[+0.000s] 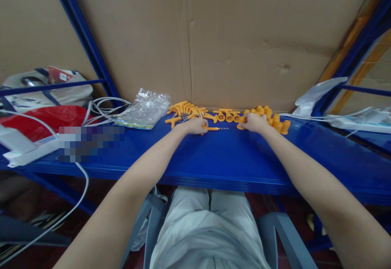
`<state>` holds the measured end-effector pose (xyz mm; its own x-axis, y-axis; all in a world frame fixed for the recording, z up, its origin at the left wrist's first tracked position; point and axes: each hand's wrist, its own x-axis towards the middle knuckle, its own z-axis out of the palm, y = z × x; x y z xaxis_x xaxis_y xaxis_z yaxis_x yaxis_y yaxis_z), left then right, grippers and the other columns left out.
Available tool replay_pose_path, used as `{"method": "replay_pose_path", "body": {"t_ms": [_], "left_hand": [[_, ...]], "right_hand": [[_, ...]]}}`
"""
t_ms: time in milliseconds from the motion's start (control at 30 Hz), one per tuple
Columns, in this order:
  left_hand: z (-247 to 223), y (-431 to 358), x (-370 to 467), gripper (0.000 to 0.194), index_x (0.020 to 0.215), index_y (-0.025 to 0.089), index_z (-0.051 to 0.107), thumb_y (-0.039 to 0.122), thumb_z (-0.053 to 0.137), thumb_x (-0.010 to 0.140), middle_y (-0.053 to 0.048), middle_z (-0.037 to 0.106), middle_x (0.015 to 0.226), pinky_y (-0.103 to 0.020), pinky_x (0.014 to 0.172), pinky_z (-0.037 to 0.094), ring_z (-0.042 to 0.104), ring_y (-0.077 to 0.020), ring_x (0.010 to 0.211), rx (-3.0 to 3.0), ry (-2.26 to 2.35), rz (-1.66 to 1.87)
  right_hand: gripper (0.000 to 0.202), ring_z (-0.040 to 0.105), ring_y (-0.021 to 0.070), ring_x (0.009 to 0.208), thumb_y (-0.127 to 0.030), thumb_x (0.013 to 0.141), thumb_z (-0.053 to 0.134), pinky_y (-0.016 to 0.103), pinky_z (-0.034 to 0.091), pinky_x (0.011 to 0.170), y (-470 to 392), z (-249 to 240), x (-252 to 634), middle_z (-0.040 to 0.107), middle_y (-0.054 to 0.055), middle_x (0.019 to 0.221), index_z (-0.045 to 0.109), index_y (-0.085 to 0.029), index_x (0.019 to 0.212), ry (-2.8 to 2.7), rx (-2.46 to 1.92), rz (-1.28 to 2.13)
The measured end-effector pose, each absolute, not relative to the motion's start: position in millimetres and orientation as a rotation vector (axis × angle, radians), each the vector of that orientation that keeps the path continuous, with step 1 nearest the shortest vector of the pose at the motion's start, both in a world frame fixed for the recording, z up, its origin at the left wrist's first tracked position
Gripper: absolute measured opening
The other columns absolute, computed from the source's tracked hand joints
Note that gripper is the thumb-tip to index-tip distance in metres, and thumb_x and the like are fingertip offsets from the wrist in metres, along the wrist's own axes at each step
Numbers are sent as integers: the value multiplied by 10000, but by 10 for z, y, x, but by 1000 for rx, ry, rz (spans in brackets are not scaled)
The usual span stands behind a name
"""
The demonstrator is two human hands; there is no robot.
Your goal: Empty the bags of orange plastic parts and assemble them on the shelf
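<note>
My left hand (197, 126) is closed on an orange corkscrew-like piece (213, 129), its metal spiral pointing right over the blue table. My right hand (254, 122) has its fingers around an orange cup-shaped piece (241, 125) at the left end of a group of orange caps (276, 122). Behind my left hand lies a pile of orange T-shaped handles (183, 108) with metal spirals. Between my hands, farther back, several orange assembled pieces (229, 117) with round open ends lie in a row.
A clear plastic bag (146, 108) lies left of the handles. Farther left are white cables, a power strip (33, 150), a red bag (45, 120) and a cloth bag. Cardboard (214, 41) stands behind the blue table (226, 159); a white plastic bag and another power strip are at right.
</note>
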<state>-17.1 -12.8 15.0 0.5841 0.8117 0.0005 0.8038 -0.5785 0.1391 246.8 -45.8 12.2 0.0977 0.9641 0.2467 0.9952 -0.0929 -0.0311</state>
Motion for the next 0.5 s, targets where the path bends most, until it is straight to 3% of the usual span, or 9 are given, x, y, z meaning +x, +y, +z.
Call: {"method": "replay_pose_path", "body": {"t_ms": [167, 267, 500], "left_hand": [[140, -121, -212, 271, 1102, 194, 658, 252, 612, 841, -7, 734, 787, -205, 503, 446, 607, -120, 557, 2381, 1398, 183], [119, -90, -222, 231, 1072, 187, 635, 247, 640, 848, 11, 689, 708, -193, 466, 437, 564, -100, 491, 2297, 1395, 261], [111, -98, -192, 136, 974, 180, 600, 197, 651, 849, 38, 622, 620, -181, 407, 393, 511, -84, 435, 2243, 1393, 333]], "right_hand": [[383, 656, 365, 1122, -283, 840, 611, 530, 430, 994, -469, 100, 2419, 730, 168, 1127, 617, -174, 1207, -2003, -2059, -224], [395, 655, 365, 1134, -195, 813, 582, 518, 443, 962, -464, 87, 2391, 717, 165, 1218, 613, -189, 1207, -2098, -1914, -248], [388, 624, 365, 1246, -265, 883, 613, 563, 443, 1009, -374, -10, 2370, 701, 105, 1328, 683, -258, 1265, -2210, -1541, -265]]}}
